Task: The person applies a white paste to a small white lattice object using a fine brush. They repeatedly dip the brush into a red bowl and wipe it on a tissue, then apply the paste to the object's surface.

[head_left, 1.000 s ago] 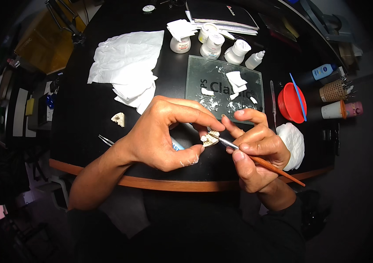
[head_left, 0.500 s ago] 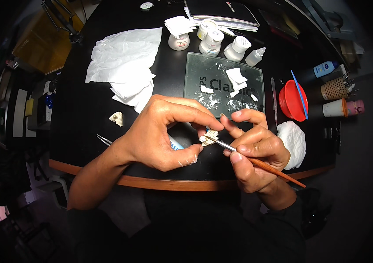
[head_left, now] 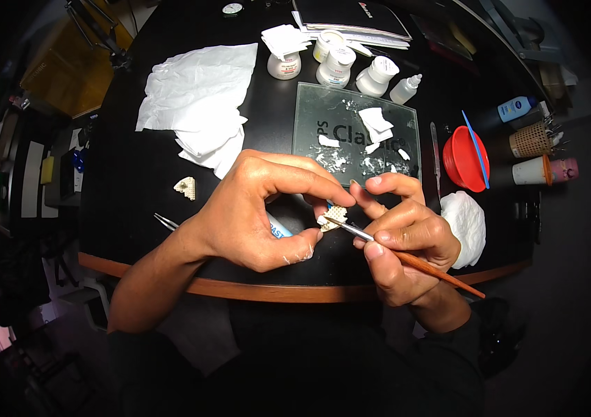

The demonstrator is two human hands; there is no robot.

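Observation:
My left hand point(head_left: 257, 208) pinches a small cream honeycomb piece point(head_left: 337, 213) between thumb and fingertips, above the desk's near edge. A small white lump point(head_left: 322, 220) sits at its left side; its exact shape is too small to tell. White smears mark the left thumb. My right hand point(head_left: 410, 240) grips a fine brush point(head_left: 434, 270) with a reddish wooden handle and metal ferrule. The brush tip touches or nearly touches the white lump. Partly hidden behind my left hand lies a white and blue tube point(head_left: 279, 229).
Beyond my hands is a glass slab point(head_left: 403, 121) with white powder smears and folded tissue. Several white jars point(head_left: 337, 68) stand behind it. To the right are a red bowl point(head_left: 459, 163) and crumpled tissue point(head_left: 463, 229); to the left, another honeycomb piece point(head_left: 186, 187) and tweezers point(head_left: 165, 222).
Almost nothing differs. Both hands keep their grip, and the brush tip stays at the white lump with at most a very slight shift.

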